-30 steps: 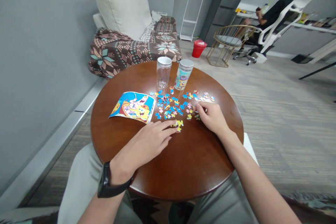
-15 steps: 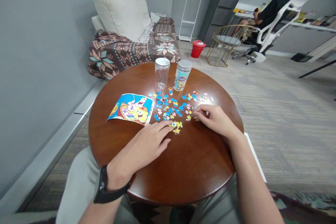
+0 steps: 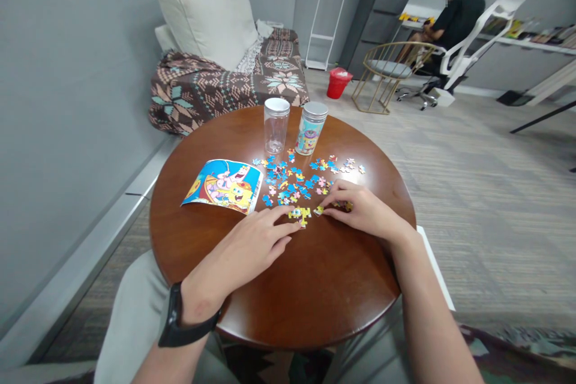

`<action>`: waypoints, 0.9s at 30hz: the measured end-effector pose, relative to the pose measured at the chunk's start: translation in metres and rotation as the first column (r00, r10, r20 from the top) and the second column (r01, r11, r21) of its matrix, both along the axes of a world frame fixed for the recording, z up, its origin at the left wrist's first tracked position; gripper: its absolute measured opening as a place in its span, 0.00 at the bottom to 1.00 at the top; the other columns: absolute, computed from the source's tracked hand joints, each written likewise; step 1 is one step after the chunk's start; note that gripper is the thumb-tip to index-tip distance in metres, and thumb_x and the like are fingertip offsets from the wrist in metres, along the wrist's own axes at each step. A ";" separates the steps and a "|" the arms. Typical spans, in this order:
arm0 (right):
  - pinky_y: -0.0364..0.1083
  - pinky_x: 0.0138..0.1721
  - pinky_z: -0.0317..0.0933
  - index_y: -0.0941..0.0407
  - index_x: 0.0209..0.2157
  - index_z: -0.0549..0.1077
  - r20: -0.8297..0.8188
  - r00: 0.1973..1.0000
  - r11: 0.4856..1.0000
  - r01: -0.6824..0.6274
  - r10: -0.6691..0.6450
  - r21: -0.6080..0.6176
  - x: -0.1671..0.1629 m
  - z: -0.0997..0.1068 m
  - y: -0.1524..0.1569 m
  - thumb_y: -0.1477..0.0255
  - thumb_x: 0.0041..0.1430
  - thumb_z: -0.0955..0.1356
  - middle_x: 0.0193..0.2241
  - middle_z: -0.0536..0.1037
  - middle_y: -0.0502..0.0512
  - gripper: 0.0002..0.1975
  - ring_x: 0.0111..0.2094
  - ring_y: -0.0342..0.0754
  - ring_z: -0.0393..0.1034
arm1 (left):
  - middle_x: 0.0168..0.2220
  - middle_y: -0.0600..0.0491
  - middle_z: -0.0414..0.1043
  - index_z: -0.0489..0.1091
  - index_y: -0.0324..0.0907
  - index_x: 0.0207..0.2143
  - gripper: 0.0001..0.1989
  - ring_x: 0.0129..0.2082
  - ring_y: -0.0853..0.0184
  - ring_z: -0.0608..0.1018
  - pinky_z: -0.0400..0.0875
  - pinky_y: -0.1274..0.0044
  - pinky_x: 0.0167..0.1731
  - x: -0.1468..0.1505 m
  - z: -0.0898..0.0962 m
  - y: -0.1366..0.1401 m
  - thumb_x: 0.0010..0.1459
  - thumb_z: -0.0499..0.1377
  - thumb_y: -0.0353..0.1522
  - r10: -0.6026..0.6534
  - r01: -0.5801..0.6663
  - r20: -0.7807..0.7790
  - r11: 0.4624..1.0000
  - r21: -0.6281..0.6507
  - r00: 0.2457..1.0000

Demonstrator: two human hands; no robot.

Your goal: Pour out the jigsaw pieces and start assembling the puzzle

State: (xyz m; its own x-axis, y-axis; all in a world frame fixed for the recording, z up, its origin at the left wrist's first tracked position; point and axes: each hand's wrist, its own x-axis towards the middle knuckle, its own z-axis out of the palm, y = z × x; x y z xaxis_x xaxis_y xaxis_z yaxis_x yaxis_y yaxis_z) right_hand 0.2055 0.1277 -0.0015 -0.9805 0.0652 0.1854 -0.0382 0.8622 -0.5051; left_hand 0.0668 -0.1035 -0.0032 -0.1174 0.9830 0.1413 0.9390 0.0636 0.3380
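Note:
My left hand point(image 3: 258, 239) lies low over the table with fingers stretched out, its fingertips resting on a small joined patch of yellow jigsaw pieces point(image 3: 300, 214). Between thumb and fingertips, my right hand point(image 3: 360, 207) pinches a yellow jigsaw piece point(image 3: 318, 210), just right of that patch and apart from it. Beyond both hands spreads a pile of loose jigsaw pieces point(image 3: 284, 175), mostly blue, with some pink and yellow. A few yellow pieces lie partly hidden under my right hand. The curled picture sheet point(image 3: 225, 186) with cartoon figures lies left of the pile.
A clear jar point(image 3: 275, 127) with a white lid and a cartoon-printed jar point(image 3: 310, 129) stand behind the pieces on the round wooden table point(image 3: 279, 306). Beyond are a covered sofa point(image 3: 216, 90), a red bin point(image 3: 338, 83), a gold-framed chair point(image 3: 391, 69) and a seated person point(image 3: 459, 15).
My right hand has drawn a yellow piece from the right side toward the joined patch. My left fingers have shifted slightly over the patch. The person behind has leaned forward.

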 end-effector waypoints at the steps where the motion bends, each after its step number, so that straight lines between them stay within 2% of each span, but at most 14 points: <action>1: 0.45 0.40 0.65 0.54 0.36 0.78 -0.008 1.000 1.000 -0.008 0.008 -0.001 0.000 0.001 -0.001 0.73 0.59 0.69 0.34 0.74 0.54 0.04 0.36 0.45 0.70 | 0.59 0.52 0.66 0.71 0.49 0.53 0.17 0.54 0.62 0.73 0.69 0.67 0.54 0.000 0.000 0.000 0.65 0.52 0.29 -0.004 0.004 -0.005 1.000 0.002 1.000; 5: 0.46 0.40 0.66 0.54 0.41 0.75 0.003 1.000 1.000 0.001 -0.001 -0.013 0.000 0.003 -0.003 0.70 0.56 0.72 0.36 0.73 0.54 0.10 0.36 0.46 0.69 | 0.59 0.52 0.66 0.69 0.47 0.55 0.17 0.55 0.63 0.72 0.68 0.68 0.56 0.000 -0.001 0.000 0.65 0.53 0.29 -0.006 0.006 -0.003 1.000 0.015 1.000; 11: 0.42 0.33 0.62 0.56 0.33 0.72 0.041 0.999 0.999 -0.016 0.017 -0.030 -0.004 0.003 -0.008 0.75 0.57 0.69 0.31 0.72 0.52 0.01 0.31 0.43 0.67 | 0.58 0.52 0.68 0.68 0.46 0.54 0.17 0.55 0.64 0.72 0.67 0.69 0.56 0.001 0.001 0.001 0.64 0.54 0.29 0.003 -0.003 0.038 1.000 0.008 0.999; 17: 0.42 0.32 0.59 0.56 0.29 0.68 0.034 0.999 1.000 -0.020 0.020 -0.016 -0.003 0.004 -0.011 0.80 0.54 0.67 0.27 0.70 0.49 0.05 0.29 0.42 0.64 | 0.59 0.53 0.68 0.71 0.46 0.52 0.16 0.54 0.64 0.73 0.67 0.69 0.56 0.000 0.001 0.001 0.64 0.52 0.28 -0.017 0.016 0.037 1.000 0.027 0.999; 20: 0.42 0.31 0.59 0.56 0.32 0.68 0.042 0.999 0.998 -0.005 0.008 -0.056 -0.003 0.005 -0.012 0.81 0.56 0.65 0.27 0.71 0.49 0.06 0.27 0.42 0.64 | 0.59 0.53 0.68 0.70 0.46 0.53 0.17 0.55 0.65 0.72 0.66 0.69 0.57 -0.001 -0.002 0.000 0.64 0.53 0.28 -0.030 0.029 0.023 0.999 0.025 0.999; 24: 0.45 0.35 0.63 0.55 0.39 0.69 0.031 0.999 0.999 -0.008 0.009 -0.046 -0.004 0.003 -0.013 0.76 0.56 0.68 0.32 0.73 0.51 0.09 0.31 0.44 0.67 | 0.60 0.53 0.66 0.69 0.47 0.54 0.17 0.56 0.64 0.71 0.65 0.68 0.58 0.000 -0.001 0.000 0.65 0.52 0.29 -0.027 0.027 0.004 1.000 0.000 1.000; 27: 0.47 0.39 0.64 0.55 0.38 0.70 -0.029 0.998 0.998 0.055 -0.054 0.018 -0.004 0.002 -0.012 0.74 0.55 0.70 0.36 0.72 0.54 0.08 0.35 0.47 0.68 | 0.60 0.53 0.67 0.69 0.46 0.54 0.17 0.56 0.64 0.71 0.65 0.68 0.57 0.001 0.001 0.000 0.65 0.52 0.29 -0.020 0.020 0.004 1.000 -0.004 1.000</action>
